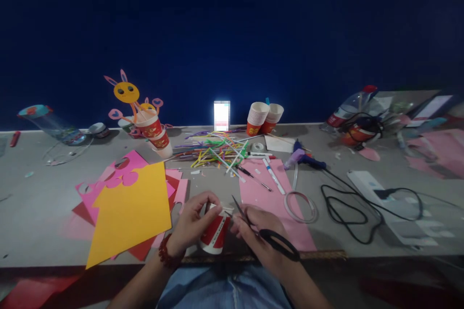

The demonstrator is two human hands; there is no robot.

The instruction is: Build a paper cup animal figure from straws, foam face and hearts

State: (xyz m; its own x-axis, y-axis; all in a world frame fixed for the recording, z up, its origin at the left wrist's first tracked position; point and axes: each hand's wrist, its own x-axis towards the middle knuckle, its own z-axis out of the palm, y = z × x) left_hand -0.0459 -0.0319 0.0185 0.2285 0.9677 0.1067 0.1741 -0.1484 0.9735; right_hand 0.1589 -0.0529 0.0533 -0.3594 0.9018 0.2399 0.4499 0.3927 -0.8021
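Note:
A red and white paper cup (215, 234) stands near the table's front edge, close to my body. My left hand (197, 219) closes thumb and fingers on the cup's upper edge from the left; the fingertips partly hide that edge. In my right hand (259, 231) is a pair of scissors (279, 245) with black handles. Their blades are parted and point up and left, with one tip close to the cup's top. The fingers of my right hand lie right beside the cup.
Yellow card (136, 212) overlaps pink and red sheets at left. Colourful craft sticks (221, 152) lie behind the cup. Stacked paper cups (257, 118) and a bright screen (222, 116) stand at the back. A glue gun (308, 159), tape roll (300, 206) and power strip (384, 207) lie right.

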